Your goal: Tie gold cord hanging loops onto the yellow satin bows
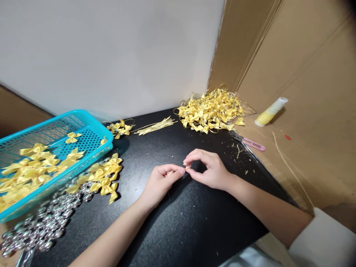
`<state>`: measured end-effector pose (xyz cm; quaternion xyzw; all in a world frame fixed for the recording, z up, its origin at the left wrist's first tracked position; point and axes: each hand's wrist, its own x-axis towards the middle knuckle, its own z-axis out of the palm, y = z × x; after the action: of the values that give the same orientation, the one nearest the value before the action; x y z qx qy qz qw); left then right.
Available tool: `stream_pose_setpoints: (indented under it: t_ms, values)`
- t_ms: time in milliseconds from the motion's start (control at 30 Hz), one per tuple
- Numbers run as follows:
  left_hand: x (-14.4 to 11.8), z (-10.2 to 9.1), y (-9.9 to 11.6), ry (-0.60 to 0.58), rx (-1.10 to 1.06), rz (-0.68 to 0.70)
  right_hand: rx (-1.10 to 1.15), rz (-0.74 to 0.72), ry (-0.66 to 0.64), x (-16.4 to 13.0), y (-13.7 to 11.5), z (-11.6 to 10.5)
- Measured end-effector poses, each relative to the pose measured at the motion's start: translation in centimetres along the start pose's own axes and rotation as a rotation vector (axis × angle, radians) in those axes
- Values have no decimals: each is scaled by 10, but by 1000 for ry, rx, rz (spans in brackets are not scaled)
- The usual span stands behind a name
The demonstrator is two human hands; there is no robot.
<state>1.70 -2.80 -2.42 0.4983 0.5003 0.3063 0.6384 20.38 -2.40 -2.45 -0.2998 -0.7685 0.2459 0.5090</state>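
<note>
My left hand and my right hand meet fingertip to fingertip over the middle of the black tabletop. Both pinch a thin gold cord between thumb and forefinger; only a short bit of it shows. To the left, loose yellow ribbon bows lie beside a spread of silver bells. A bundle of gold cords lies further back. A heap of finished bows with bells and loops sits at the back right.
A tilted turquoise basket at the left holds more yellow bows. Pink snips and a yellow tube lie on cardboard at the right. A white wall and cardboard panels close the back and right.
</note>
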Motion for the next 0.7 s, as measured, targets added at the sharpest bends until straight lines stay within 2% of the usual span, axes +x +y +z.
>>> stream_pose_setpoints:
  t_ms: [167, 700]
  values:
    - [0, 0, -1, -6, -3, 19, -49, -99, -27, 2, 1, 0]
    - [-1, 0, -1, 6, 21, 7, -100, -124, -31, 3, 1, -4]
